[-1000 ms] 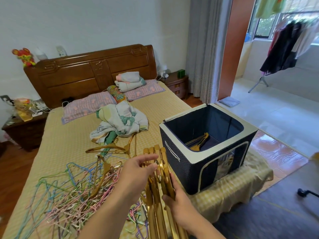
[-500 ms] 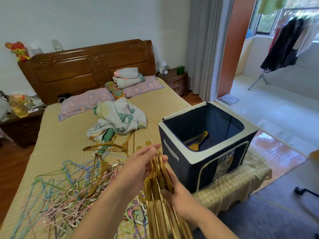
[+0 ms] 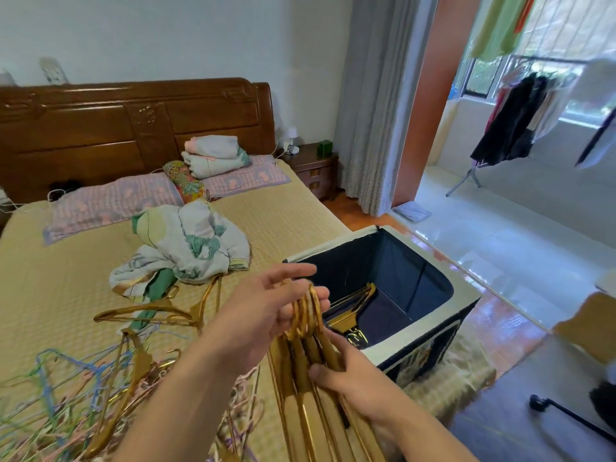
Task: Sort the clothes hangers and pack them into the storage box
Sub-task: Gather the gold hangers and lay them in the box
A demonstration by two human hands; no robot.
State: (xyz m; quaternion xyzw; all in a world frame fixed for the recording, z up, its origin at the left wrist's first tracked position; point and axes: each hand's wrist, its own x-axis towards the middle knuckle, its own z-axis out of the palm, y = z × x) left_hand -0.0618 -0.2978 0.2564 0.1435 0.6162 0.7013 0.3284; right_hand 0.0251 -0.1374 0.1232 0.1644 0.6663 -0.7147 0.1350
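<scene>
I hold a bundle of gold hangers (image 3: 310,388) in both hands beside the box. My left hand (image 3: 266,315) pinches their hooks at the top, fingers partly spread. My right hand (image 3: 353,378) grips the bundle's necks from the right. The navy storage box (image 3: 430,325) with a pale rim stands open at the bed's right corner; a few gold hangers (image 3: 350,305) lie inside it. More gold hangers (image 3: 160,311) lie loose on the bed. A tangled heap of thin coloured wire hangers (image 3: 66,395) covers the bed's near left.
A crumpled blanket (image 3: 186,245) lies mid-bed, pillows (image 3: 110,201) and folded bedding (image 3: 213,155) near the wooden headboard. A nightstand (image 3: 313,165) and curtain (image 3: 373,105) stand behind the box. A drying rack with clothes (image 3: 520,118) stands on the tiled floor at right.
The view has swung right and closer to the box. Both hands have carried the gold bundle right, up to the box's near rim; my left fingers have spread a little.
</scene>
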